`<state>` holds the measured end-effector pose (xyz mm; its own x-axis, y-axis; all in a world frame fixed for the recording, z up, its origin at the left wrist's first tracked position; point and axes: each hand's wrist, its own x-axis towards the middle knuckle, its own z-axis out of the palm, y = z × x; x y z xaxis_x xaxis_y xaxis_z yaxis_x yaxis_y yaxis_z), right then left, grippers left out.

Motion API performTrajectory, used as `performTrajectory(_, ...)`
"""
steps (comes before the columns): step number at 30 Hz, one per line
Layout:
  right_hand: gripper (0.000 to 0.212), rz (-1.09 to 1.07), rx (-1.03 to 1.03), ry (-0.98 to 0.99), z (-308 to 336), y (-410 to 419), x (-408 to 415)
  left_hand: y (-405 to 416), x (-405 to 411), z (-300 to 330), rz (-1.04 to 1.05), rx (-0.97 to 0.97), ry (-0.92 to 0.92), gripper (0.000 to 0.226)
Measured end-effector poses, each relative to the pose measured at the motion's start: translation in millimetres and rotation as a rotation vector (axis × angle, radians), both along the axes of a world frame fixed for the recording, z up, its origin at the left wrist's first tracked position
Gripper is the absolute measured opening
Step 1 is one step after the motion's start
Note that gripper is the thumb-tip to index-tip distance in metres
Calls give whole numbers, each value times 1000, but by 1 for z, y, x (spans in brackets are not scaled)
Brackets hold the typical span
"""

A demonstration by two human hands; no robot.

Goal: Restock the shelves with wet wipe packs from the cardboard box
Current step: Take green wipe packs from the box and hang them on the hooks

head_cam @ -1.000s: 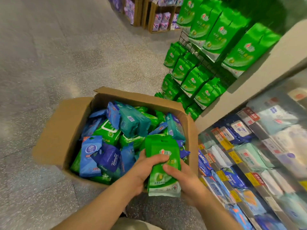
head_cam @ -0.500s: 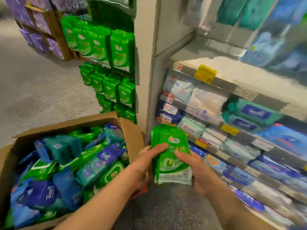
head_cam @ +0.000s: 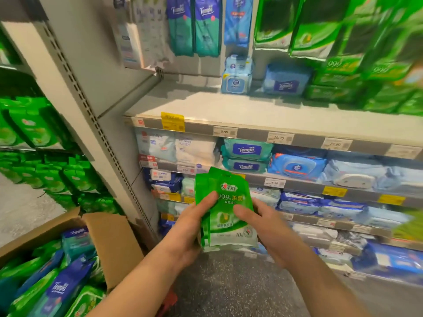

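Note:
A small stack of green wet wipe packs (head_cam: pixel 229 191) stands upright in front of the shelves, held between both hands. My left hand (head_cam: pixel 192 223) grips its left edge, thumb across the front. My right hand (head_cam: pixel 263 227) grips the right edge, thumb on the front too. The open cardboard box (head_cam: pixel 114 239) sits at the lower left, filled with green, blue and teal packs. The white shelf board (head_cam: pixel 206 108) above the packs is mostly bare on its left side.
Lower shelves (head_cam: pixel 297 184) carry blue, white and teal wipe packs behind price tags. Green packs (head_cam: pixel 343 83) are stacked at the upper right, and more green packs (head_cam: pixel 45 175) hang on a rack at the left. A grey upright post (head_cam: pixel 91 124) separates them.
The view has swung from the box up to the shelves. Both hands carried the green packs out of the box and raised them in front of the shelves.

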<state>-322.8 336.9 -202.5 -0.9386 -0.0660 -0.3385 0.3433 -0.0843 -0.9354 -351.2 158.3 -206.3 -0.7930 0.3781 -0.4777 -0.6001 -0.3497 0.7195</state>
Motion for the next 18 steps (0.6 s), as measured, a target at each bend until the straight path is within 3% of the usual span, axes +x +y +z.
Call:
performTrajectory(5,53,-68,89,99,29,34,-17,32,-38,30,-28,14,28,58)
performTrajectory(9,67,-118,144,159,42,52,-42,56,-74,49,-86,35,54,58)
performTrajectory(12,58,-190,155,162,53,65,-65,69,-101,59,-167,62,77,62)
performTrajectory(15,64,-226,141,187,70,74,-89,81,-133,74,-212,78,134,59)
performTrajectory(18,35,-259,151,184,87,83,-113,92,-163,89,-219,74,177,56)
